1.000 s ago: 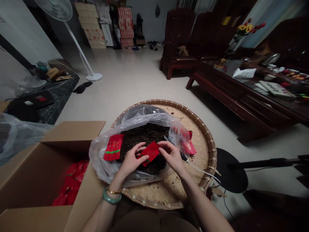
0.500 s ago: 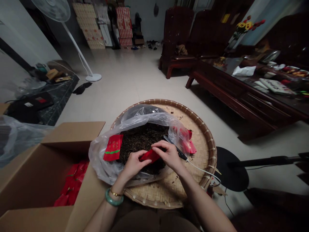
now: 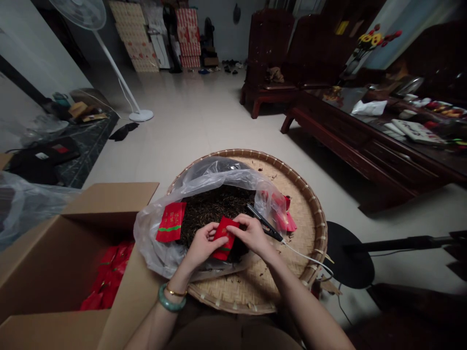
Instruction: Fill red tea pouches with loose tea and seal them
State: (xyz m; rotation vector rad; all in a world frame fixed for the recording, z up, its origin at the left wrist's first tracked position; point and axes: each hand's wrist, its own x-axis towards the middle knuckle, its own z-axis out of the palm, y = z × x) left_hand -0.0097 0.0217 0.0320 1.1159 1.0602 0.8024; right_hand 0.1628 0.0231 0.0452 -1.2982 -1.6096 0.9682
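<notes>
Left fingers [image 3: 218, 243]: closed in a pinch, thumb across the face of a small red packet [image 3: 223, 228]. Right fingers [image 3: 237, 232]: also drawn in, thumb pressed on the same packet's right side. I hold it between both, slightly tilted, a bit of green toward its near end, above the dark dried leaves [image 3: 215, 204]. The leaves fill an open clear plastic bag [image 3: 151, 250] on the round woven tray [image 3: 251, 297].

Second packet [image 3: 171, 222], green-banded with gold lettering, lies at the bag's left edge. Right of the leaves, just beside my right knuckles: a slim black tool [image 3: 268, 224], white cord [image 3: 304, 257] running toward the tray's rim. More red packaging [image 3: 291, 222] farther right, partly behind plastic. To my left, an open cardboard box [image 3: 113, 197] containing a heap of red packets [image 3: 109, 277].
</notes>
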